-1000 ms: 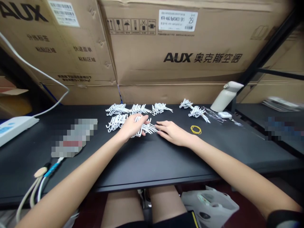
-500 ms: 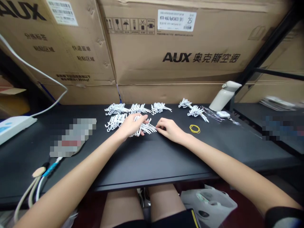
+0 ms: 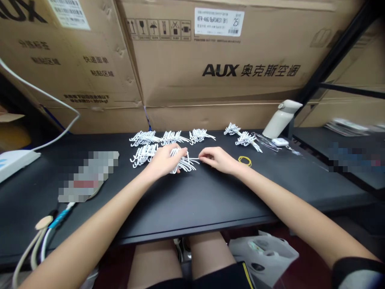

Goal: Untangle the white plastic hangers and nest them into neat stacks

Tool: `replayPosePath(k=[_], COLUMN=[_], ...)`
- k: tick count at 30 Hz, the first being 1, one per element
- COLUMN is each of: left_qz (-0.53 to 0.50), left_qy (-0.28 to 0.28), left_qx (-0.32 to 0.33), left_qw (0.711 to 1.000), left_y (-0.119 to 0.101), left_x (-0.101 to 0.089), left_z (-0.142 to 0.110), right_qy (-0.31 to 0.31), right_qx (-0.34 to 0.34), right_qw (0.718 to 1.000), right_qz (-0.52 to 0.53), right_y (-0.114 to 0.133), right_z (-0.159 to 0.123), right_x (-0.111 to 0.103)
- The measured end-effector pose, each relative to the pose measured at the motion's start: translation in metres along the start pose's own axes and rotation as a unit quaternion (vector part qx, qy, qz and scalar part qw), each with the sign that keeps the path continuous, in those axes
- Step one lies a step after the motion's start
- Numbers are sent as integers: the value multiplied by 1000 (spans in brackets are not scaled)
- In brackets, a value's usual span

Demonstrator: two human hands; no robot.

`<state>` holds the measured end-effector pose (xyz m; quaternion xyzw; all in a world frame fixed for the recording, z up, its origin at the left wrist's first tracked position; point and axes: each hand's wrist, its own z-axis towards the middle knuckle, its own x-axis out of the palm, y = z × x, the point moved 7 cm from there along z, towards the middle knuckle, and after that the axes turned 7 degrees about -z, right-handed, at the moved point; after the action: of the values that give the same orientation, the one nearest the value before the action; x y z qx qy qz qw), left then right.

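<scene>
My left hand (image 3: 168, 159) is closed around a bunch of white hooks (image 3: 187, 163), whose straight ends point right. Thumb and fingers of my right hand (image 3: 217, 159) pinch the end of one white hook (image 3: 195, 159) that sticks out of that bunch. Left of my left hand lies another pile of white hooks (image 3: 143, 155). Behind it stand three more heaps in a row: a left heap (image 3: 143, 137), a middle heap (image 3: 173, 137) and a right heap (image 3: 201, 136). Two smaller clusters of hooks (image 3: 248, 140) lie farther right.
A yellow rubber band (image 3: 244, 161) lies right of my right hand. At the back right stand a white bottle (image 3: 279, 119) and a small white case (image 3: 280, 142). A blurred-out flat device (image 3: 90, 176) with cables lies left. Large cardboard boxes (image 3: 168, 88) wall off the back of the black table (image 3: 192, 204).
My right hand has closed on the end of one hook and moved slightly right relative to the bunch, drawing it out a little. The whole view has shifted slightly.
</scene>
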<state>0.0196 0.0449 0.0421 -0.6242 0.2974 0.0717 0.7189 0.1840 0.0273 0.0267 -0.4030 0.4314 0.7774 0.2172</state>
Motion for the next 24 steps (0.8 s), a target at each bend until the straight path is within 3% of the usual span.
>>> replayPosePath(k=[4, 7, 10, 12, 16, 20, 24], left_qz=[-24, -30, -55, -79, -99, -121, -120], left_qy=[6, 2, -11, -20, -37, -55, -56], left_qx=[3, 16, 32, 49, 91, 107, 110], left_qw=[1000, 999, 998, 996, 990, 985, 985], left_y=[0, 0, -1, -4, -12, -16, -17], left_x=[0, -1, -1, -1, 0, -1, 0], left_z=[0, 0, 0, -1, -5, -7, -9], right_qy=[37, 39, -23, -75, -122, -129, -122], right_qx=[24, 111, 207, 229, 168, 114, 90], right_qw=[998, 989, 962, 937, 908, 922, 931], right_qz=[44, 92, 176, 252, 364, 346, 333], right_y=[-12, -34, -54, -57, -33, -7, 1], right_z=[-3, -4, -6, -6, -2, -2, -3], right_x=[-5, -9, -18, -24, -27, -24, -19])
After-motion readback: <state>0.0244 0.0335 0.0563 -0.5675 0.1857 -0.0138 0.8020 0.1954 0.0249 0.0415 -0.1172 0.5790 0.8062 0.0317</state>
